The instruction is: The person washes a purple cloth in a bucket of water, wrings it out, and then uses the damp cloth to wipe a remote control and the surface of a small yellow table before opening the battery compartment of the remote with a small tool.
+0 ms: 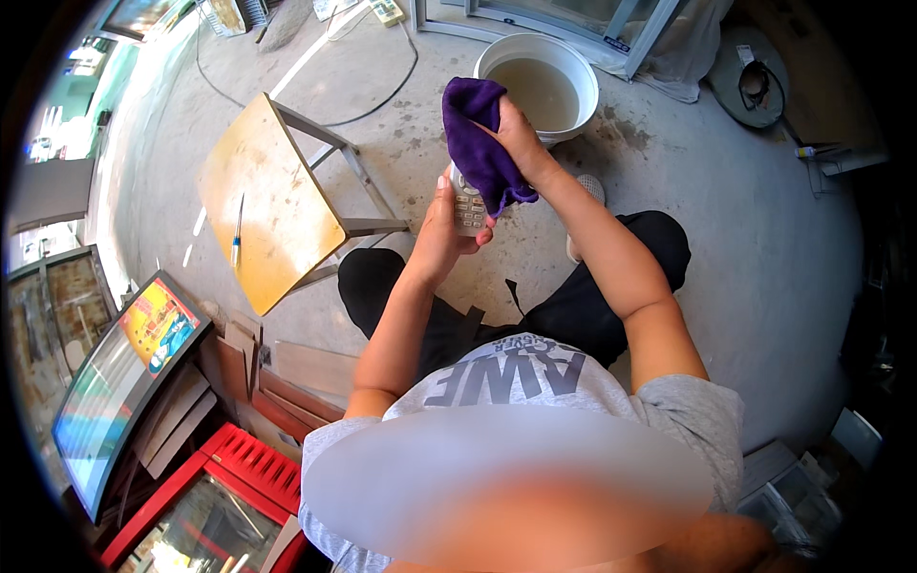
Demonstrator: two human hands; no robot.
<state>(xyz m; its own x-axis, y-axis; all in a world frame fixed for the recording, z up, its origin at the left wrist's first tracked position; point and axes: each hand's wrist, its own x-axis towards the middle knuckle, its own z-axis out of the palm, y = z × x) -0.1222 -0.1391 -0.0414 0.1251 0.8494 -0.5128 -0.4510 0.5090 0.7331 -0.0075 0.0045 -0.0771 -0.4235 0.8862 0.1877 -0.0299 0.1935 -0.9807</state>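
Observation:
My left hand (445, 233) is closed around a light grey remote control (470, 208) with several buttons, which points away from me. A purple cloth (476, 136) covers the remote's upper part. It is gripped by my right hand (521, 140), whose fingers are partly hidden behind the fabric. Just beyond the right hand stands a white plastic bucket (589, 107) holding cloudy water. To the left, a screwdriver (237, 240) with a blue and clear handle lies on the yellowish wooden top of a metal-legged stool (286, 193).
Aluminium window frames (544, 36) stand behind the bucket. A cable (390, 100) runs over the concrete floor. At lower left are wooden boards (315, 369), a red-framed cabinet (251, 494) and a dark-edged glass panel (107, 415). A round hat-like object (770, 93) lies at upper right.

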